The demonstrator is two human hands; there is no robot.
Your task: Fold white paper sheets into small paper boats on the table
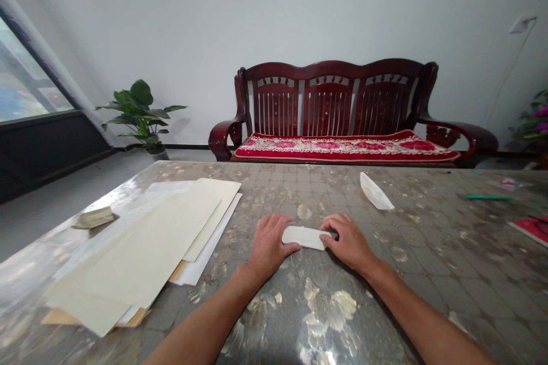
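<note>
Two bare hands come together over the patterned worktop (428, 276), with a folded white strip (303, 237) lying crosswise between them. From where I stand, the left hand (270, 243) has its fingers (278, 219) bent round the strip's left end, thumb along the near edge and the others behind the far one. The right hand (349, 240) pinches the opposite end, its thumb pressing on top of the strip near the corner and its fingers (336, 221) curled on the far side. So both grips are narrow, closed on the strip's two ends, and its middle shows bare between them. Whether the underside touches the surface I can't tell.

Beyond the right hand, well apart from it, lies another white folded piece (375, 191), pointed at its ends. Over on the person's left spreads a pile of cream and white sheets (149, 234), a small bundle (95, 217) just beside it. A green pen (488, 197) lies off to the right, near a red booklet (528, 229).
</note>
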